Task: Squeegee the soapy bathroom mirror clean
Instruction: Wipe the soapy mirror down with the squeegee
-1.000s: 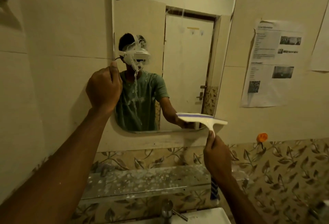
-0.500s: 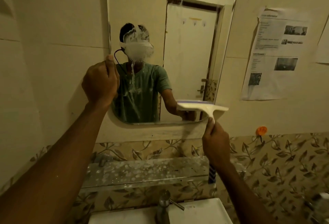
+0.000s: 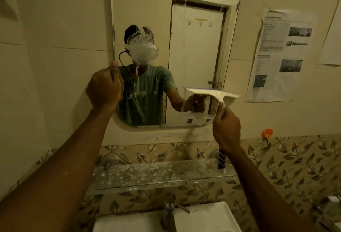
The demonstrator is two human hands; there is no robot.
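The rounded wall mirror (image 3: 195, 50) carries a white soap patch (image 3: 143, 49) left of centre, with thin drips running down below it. More foam streaks lie at the mirror's lower right corner. My left hand (image 3: 104, 88) grips the mirror's left edge, thumb up along the rim. My right hand (image 3: 226, 127) holds the handle of a white squeegee (image 3: 212, 92), whose blade lies level against the lower right part of the glass, well right of the soap patch.
A spotted glass shelf (image 3: 156, 174) juts out under the mirror, with a striped toothbrush (image 3: 221, 159) standing at its right end. Below are a metal tap (image 3: 168, 211) and white basin (image 3: 206, 218). Paper sheets (image 3: 282, 54) and an orange hook (image 3: 267, 133) are on the right wall.
The squeegee and my right hand have stayed at the mirror's lower right while the view dropped and closed in. My left hand has kept its hold on the mirror's edge.
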